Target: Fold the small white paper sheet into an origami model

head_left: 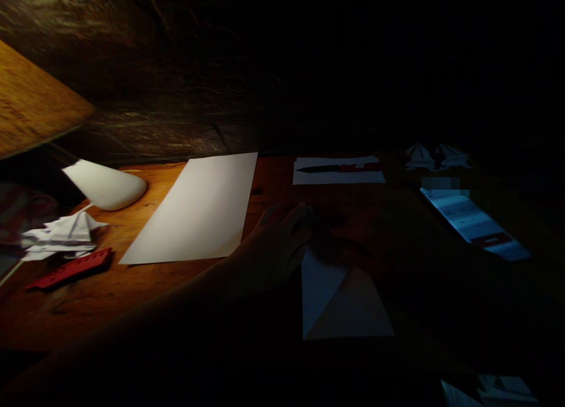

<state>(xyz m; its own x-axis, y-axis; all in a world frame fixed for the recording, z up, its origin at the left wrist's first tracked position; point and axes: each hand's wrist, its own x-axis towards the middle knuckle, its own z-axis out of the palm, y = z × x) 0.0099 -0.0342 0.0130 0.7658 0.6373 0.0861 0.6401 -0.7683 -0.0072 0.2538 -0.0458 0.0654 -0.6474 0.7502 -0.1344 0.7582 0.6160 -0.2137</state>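
Observation:
The scene is very dark. My left hand reaches in from the lower left. Its fingers are stretched out flat on the upper left corner of a partly folded white paper, which lies on the wooden table with two diagonal folds meeting near the top. A dark shape lies over the paper's top right. It may be my right hand, but its fingers cannot be made out in the shadow.
A flat white sheet lies to the left. A knife with a red handle rests on a small sheet behind. At the left are a white lamp head, folded paper figures and a red ruler. A printed leaflet lies at the right.

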